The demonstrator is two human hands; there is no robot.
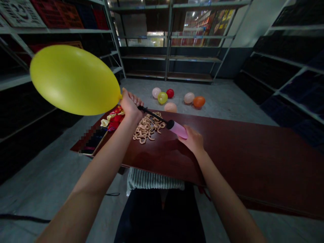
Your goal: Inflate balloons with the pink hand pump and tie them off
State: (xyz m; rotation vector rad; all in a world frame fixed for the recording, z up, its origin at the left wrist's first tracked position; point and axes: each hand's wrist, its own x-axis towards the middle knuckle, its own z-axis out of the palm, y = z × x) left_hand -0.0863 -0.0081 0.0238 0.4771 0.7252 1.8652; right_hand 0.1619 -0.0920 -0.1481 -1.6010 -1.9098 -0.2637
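Left hand (130, 106) in a fist, fingers curled tight around the neck of a yellow balloon (74, 80), out in the air on the black nozzle of a pink pump (178, 130); right hand (192, 140) across the pump, fingers pressed together, above a brown table (253, 158).

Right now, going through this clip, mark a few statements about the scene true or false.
1. The left hand grips the neck of the yellow balloon. True.
2. The right hand holds the pink pump barrel. True.
3. The yellow balloon is flat. False: it is inflated.
4. The orange balloon sits on the table. False: it lies on the floor beyond the dark red tabletop.
5. The red balloon is on the floor too. True.
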